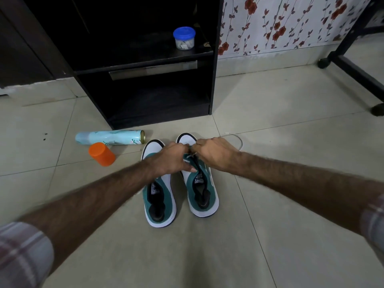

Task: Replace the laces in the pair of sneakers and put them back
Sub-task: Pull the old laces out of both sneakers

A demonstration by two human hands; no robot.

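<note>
You had both sneakers side by side on the tiled floor (270, 204), toes toward the black cabinet (145, 90). Your left hand (173, 157) and right hand (216, 153) met over the right sneaker (202, 190), each grip curled and apparently pinching the white lace (188, 157); the fingertips were hard to see. The left sneaker (159, 201) lay under your left wrist. A loose lace end (239, 140) trailed right. A spray can (110, 137) and orange cap (101, 154) lay left.

Pale tiled floor (270, 121) — black open-shelf cabinet (145, 96), floral wallpaper (280, 21) behind; dim light.
</note>
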